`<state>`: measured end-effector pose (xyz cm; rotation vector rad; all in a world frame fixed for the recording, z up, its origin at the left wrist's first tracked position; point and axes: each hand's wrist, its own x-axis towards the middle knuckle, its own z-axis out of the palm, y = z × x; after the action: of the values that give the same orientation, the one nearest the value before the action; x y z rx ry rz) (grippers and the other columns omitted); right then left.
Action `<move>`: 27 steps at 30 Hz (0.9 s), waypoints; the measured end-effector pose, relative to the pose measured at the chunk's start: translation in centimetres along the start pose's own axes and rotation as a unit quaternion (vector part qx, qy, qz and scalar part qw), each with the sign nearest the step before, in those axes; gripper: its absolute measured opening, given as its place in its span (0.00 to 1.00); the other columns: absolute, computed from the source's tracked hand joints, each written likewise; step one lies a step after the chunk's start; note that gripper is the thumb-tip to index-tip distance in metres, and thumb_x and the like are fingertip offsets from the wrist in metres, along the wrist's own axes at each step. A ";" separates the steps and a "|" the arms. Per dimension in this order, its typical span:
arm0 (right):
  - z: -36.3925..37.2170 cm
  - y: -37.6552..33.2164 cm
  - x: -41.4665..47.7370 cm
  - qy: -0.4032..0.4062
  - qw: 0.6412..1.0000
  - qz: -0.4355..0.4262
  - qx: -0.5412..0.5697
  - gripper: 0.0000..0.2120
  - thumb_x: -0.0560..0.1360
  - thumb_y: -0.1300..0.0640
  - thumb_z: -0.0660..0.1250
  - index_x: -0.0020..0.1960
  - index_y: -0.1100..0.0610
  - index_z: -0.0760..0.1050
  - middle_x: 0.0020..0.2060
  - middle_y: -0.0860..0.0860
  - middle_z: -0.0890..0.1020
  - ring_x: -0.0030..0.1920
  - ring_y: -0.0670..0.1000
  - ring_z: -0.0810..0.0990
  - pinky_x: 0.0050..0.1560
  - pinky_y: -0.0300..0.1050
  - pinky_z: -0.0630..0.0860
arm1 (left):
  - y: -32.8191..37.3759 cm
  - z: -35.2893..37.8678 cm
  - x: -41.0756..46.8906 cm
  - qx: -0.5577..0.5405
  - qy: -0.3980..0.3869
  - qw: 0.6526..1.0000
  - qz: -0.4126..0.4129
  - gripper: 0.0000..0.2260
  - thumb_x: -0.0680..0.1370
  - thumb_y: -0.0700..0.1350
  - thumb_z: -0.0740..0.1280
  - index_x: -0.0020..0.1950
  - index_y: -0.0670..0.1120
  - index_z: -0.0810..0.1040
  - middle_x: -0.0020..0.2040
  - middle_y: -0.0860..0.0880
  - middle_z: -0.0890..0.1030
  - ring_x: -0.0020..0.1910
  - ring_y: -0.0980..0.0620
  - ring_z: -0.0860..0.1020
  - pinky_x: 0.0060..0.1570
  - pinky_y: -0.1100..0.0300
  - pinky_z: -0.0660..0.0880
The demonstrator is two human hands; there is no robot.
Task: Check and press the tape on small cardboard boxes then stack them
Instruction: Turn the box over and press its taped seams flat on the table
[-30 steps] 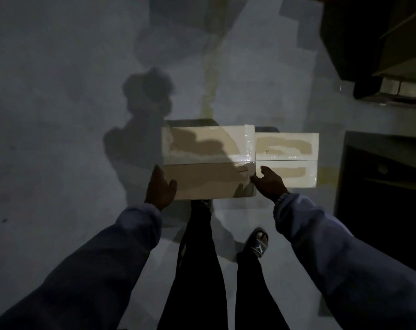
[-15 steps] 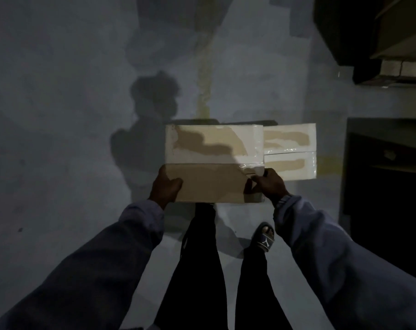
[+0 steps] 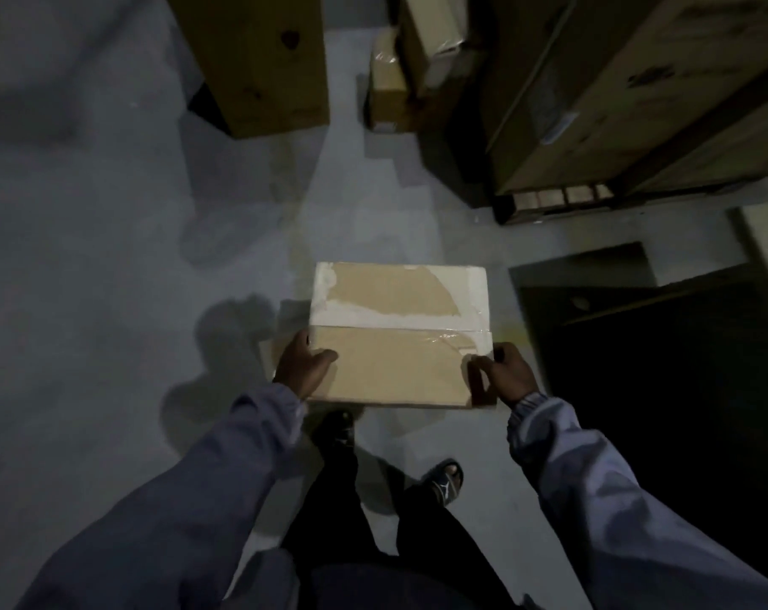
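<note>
Gone from view since a second ago is the neighbouring box. Your left hand curls round the left edge, thumb on top. The flat, matte cardboard box hangs above the floor. Your right hand pinches the right corner. Hold it level, then firmly rub down the wrinkled, glossy tape.
</note>
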<state>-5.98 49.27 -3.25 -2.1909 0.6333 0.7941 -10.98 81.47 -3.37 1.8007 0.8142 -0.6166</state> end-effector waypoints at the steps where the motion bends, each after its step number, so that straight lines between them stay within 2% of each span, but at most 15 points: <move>1: -1.5 0.5 -1.2 0.014 1.000 -0.004 0.017 0.16 0.73 0.52 0.70 0.57 0.57 0.71 0.48 0.54 0.79 0.46 0.59 0.80 0.43 0.49 0.77 | 1.2 0.7 -1.2 0.004 -0.001 1.000 0.012 0.25 0.73 0.47 0.71 0.69 0.44 0.71 0.62 0.49 0.77 0.59 0.47 0.75 0.58 0.55 0.71; 6: -8.1 5.2 -5.8 0.089 0.991 -0.008 0.101 0.12 0.75 0.54 0.69 0.55 0.56 0.72 0.49 0.54 0.78 0.49 0.55 0.76 0.51 0.48 0.73 | 6.6 5.4 -6.7 0.057 -0.009 0.995 0.078 0.21 0.76 0.42 0.69 0.68 0.43 0.70 0.58 0.46 0.77 0.55 0.45 0.75 0.51 0.57 0.70; 9: -11.1 8.4 -8.0 0.130 0.976 -0.003 0.175 0.13 0.74 0.54 0.70 0.56 0.56 0.74 0.50 0.54 0.79 0.51 0.56 0.77 0.56 0.51 0.75 | 9.6 8.4 -9.8 0.085 -0.020 0.990 0.115 0.26 0.72 0.48 0.71 0.68 0.43 0.71 0.61 0.44 0.78 0.58 0.43 0.76 0.55 0.56 0.71; 11: -13.1 10.8 -9.2 0.153 0.963 -0.001 0.220 0.14 0.73 0.53 0.70 0.57 0.55 0.75 0.52 0.54 0.80 0.52 0.56 0.78 0.58 0.53 0.75 | 11.4 10.5 -11.5 0.105 -0.029 0.984 0.138 0.29 0.67 0.54 0.67 0.67 0.45 0.73 0.60 0.45 0.79 0.58 0.43 0.77 0.58 0.52 0.73; 13: -15.2 13.6 -10.0 0.171 0.951 -0.001 0.256 0.14 0.73 0.52 0.70 0.57 0.53 0.75 0.53 0.54 0.81 0.52 0.57 0.79 0.58 0.56 0.76 | 13.3 13.1 -13.2 0.127 -0.049 0.978 0.159 0.22 0.70 0.53 0.66 0.64 0.50 0.73 0.57 0.49 0.80 0.55 0.45 0.78 0.57 0.48 0.75; 15: -17.5 16.1 -10.9 0.192 0.938 -0.009 0.289 0.14 0.74 0.54 0.70 0.58 0.54 0.75 0.54 0.54 0.81 0.53 0.56 0.79 0.57 0.55 0.76 | 15.0 16.0 -14.9 0.125 -0.057 0.975 0.176 0.14 0.76 0.48 0.66 0.60 0.54 0.72 0.54 0.51 0.79 0.53 0.47 0.77 0.55 0.49 0.75; 18: -20.9 19.9 -12.7 0.223 0.921 -0.021 0.320 0.14 0.76 0.57 0.68 0.61 0.57 0.74 0.53 0.53 0.79 0.52 0.55 0.77 0.52 0.46 0.72 | 17.3 20.7 -16.8 0.135 -0.061 0.967 0.207 0.15 0.76 0.47 0.66 0.62 0.54 0.72 0.57 0.49 0.78 0.53 0.47 0.76 0.51 0.52 0.73; 20: -23.0 22.5 -13.9 0.247 0.908 -0.020 0.336 0.15 0.76 0.58 0.68 0.62 0.58 0.73 0.53 0.52 0.78 0.52 0.54 0.76 0.51 0.45 0.70 | 18.7 23.8 -18.3 0.152 -0.077 0.959 0.227 0.17 0.76 0.49 0.67 0.65 0.53 0.72 0.58 0.49 0.78 0.54 0.46 0.77 0.51 0.52 0.74; 22: -24.8 24.9 -15.0 0.270 0.897 -0.015 0.349 0.15 0.77 0.59 0.68 0.62 0.58 0.72 0.53 0.52 0.77 0.53 0.54 0.76 0.53 0.46 0.71 | 20.1 26.7 -19.4 0.165 -0.096 0.952 0.240 0.19 0.75 0.50 0.67 0.66 0.52 0.72 0.59 0.48 0.78 0.54 0.45 0.77 0.54 0.50 0.75; 27: -28.4 29.4 -16.7 0.314 0.871 -0.004 0.377 0.18 0.75 0.60 0.68 0.64 0.58 0.70 0.55 0.53 0.76 0.54 0.55 0.76 0.58 0.52 0.74 | 23.5 33.1 -22.0 0.190 -0.140 0.932 0.276 0.16 0.77 0.46 0.67 0.65 0.50 0.74 0.57 0.49 0.78 0.55 0.47 0.76 0.53 0.56 0.70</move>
<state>-26.27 12.77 10.92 -1.6590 1.0352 -0.2177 -8.27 39.18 15.01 2.1048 -0.0293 -0.6586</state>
